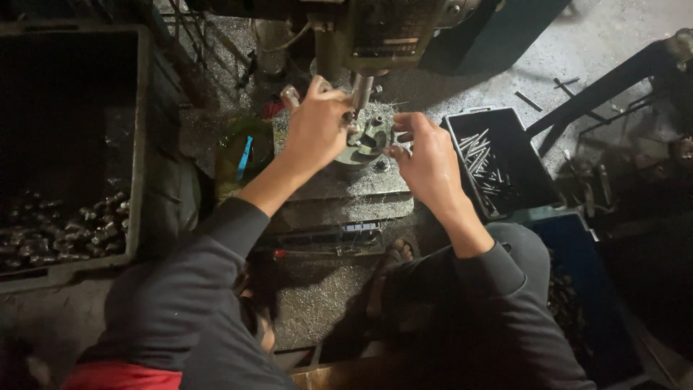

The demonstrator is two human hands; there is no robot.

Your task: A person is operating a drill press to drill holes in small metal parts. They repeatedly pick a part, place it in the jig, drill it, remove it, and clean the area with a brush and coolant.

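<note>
To your right, the black rectangular plastic tray [530,162] holds long silver metal pins, and the large dark crate [137,144] on your left has a heap of short metal cylinders in its near corner. A pale oblong label plate [393,40] sits on the front of the olive drill head above. Your left hand [317,130] has its fingers curled on the round grey metal fixture [364,141] under the spindle, on the swarf-strewn grey worktop [339,191], while your right hand [429,159] touches its edge, fingers pinched on a small silver part.

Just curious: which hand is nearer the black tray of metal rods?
Right. The right hand is just left of the black tray; the left hand is farther left, beyond the round fixture.
</note>
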